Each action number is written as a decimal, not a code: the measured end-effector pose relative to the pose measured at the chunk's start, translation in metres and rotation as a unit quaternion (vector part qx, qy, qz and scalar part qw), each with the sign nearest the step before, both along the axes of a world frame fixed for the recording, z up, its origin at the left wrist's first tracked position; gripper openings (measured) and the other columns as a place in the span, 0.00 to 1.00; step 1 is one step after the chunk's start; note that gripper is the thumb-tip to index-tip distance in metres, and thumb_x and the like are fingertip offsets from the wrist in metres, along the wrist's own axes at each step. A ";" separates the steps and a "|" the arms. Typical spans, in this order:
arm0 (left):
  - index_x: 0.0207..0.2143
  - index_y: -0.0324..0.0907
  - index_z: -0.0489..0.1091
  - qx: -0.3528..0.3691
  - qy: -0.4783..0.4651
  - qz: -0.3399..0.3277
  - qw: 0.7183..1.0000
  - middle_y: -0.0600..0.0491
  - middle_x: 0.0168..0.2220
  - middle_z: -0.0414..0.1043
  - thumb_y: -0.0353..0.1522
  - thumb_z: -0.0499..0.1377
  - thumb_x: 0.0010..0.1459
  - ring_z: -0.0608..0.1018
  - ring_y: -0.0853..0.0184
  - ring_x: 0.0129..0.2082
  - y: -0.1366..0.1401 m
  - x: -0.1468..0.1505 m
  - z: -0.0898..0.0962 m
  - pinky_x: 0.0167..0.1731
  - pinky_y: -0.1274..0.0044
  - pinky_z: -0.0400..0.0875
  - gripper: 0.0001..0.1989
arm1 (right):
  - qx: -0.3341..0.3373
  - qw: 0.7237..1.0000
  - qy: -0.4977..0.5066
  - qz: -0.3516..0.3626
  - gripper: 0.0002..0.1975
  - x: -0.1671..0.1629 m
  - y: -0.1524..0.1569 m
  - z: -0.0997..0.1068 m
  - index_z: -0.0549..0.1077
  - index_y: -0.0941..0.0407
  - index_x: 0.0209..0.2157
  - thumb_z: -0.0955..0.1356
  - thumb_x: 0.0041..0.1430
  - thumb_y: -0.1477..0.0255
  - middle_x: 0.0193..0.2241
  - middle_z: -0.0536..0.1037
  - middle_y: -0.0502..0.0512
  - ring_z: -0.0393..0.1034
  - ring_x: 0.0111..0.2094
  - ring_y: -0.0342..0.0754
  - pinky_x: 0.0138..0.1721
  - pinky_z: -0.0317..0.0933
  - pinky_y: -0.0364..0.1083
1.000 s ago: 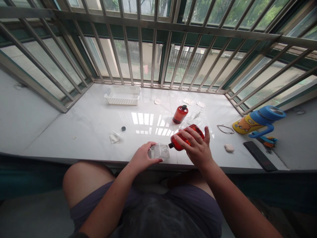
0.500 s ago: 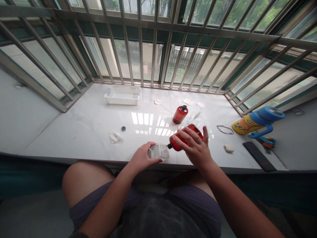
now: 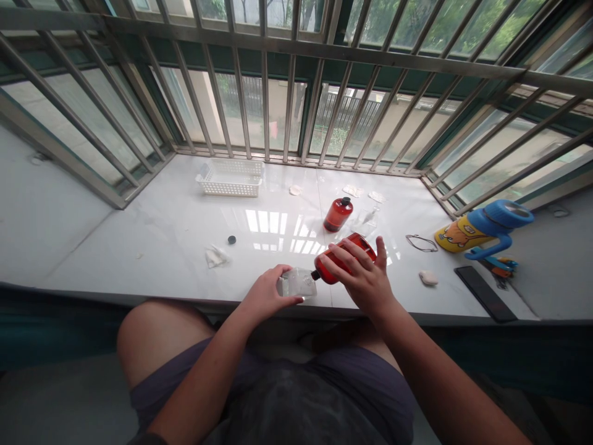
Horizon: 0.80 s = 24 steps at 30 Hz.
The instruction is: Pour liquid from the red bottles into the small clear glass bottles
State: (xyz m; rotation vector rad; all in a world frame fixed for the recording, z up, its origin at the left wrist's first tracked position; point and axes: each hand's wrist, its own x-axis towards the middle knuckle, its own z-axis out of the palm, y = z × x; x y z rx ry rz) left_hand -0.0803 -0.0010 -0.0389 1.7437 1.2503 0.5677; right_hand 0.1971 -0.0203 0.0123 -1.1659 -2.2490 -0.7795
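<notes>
My left hand (image 3: pixel 269 289) is closed around a small clear bottle (image 3: pixel 299 282), which lies tilted on its side with its mouth toward the right. In my right hand (image 3: pixel 361 272) is a red bottle (image 3: pixel 328 268), tipped so that its black neck points down and left. That neck meets the mouth end of the clear bottle; whether liquid passes between them is too small to tell. Behind them a second red bottle (image 3: pixel 338 215) stands with its black top, and a clear bottle (image 3: pixel 369 217) is just to its right.
On the white sill (image 3: pixel 157 247) are a white basket (image 3: pixel 230 179), a black cap (image 3: pixel 231 240), a crumpled wrapper (image 3: pixel 216 256) and several white scraps. At right are a cord loop (image 3: pixel 421 243), a small pale case (image 3: pixel 428 278), a black phone (image 3: pixel 485 293) and a blue-yellow flask (image 3: pixel 482 225). Metal bars (image 3: pixel 291 105) rise behind.
The red bottle in my right hand has shifted slightly left and is a little nearer the clear bottle. My left hand stays nearly still.
</notes>
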 end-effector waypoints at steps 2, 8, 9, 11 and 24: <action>0.56 0.50 0.71 -0.001 0.000 0.001 1.000 0.49 0.56 0.79 0.45 0.77 0.46 0.81 0.52 0.53 0.000 0.000 0.000 0.55 0.63 0.75 0.35 | 0.002 1.000 -0.002 0.001 0.24 0.000 0.000 0.001 0.75 0.44 0.59 0.69 0.68 0.83 0.59 0.81 0.48 0.71 0.64 0.52 0.76 0.29 0.71; 0.56 0.50 0.71 -0.001 0.001 -0.001 1.000 0.50 0.56 0.79 0.45 0.77 0.46 0.81 0.52 0.52 0.000 -0.003 -0.002 0.53 0.65 0.76 0.35 | 0.005 1.000 -0.008 0.002 0.22 -0.002 0.001 0.003 0.75 0.45 0.58 0.69 0.69 0.82 0.58 0.81 0.48 0.71 0.63 0.52 0.76 0.29 0.71; 0.56 0.50 0.71 -0.001 0.001 -0.002 1.000 0.50 0.56 0.79 0.45 0.77 0.46 0.81 0.52 0.53 0.001 -0.003 -0.003 0.54 0.65 0.76 0.35 | 0.005 1.000 -0.009 0.003 0.22 -0.002 0.001 0.003 0.75 0.45 0.58 0.69 0.69 0.82 0.58 0.81 0.48 0.71 0.63 0.52 0.76 0.28 0.71; 0.56 0.50 0.71 0.000 0.002 -0.004 1.000 0.50 0.57 0.79 0.46 0.76 0.47 0.81 0.52 0.53 0.001 -0.003 -0.003 0.55 0.65 0.75 0.35 | 0.006 1.000 -0.010 0.006 0.22 -0.003 0.001 0.003 0.76 0.45 0.58 0.69 0.69 0.82 0.58 0.81 0.48 0.72 0.63 0.52 0.76 0.28 0.71; 0.55 0.50 0.72 0.015 -0.004 -0.003 1.000 0.50 0.55 0.79 0.45 0.77 0.46 0.82 0.53 0.52 0.001 -0.005 -0.005 0.53 0.65 0.76 0.35 | -0.032 0.999 -0.001 0.007 0.26 -0.003 0.001 -0.004 0.74 0.44 0.61 0.67 0.68 0.84 0.60 0.79 0.50 0.71 0.64 0.56 0.76 0.28 0.72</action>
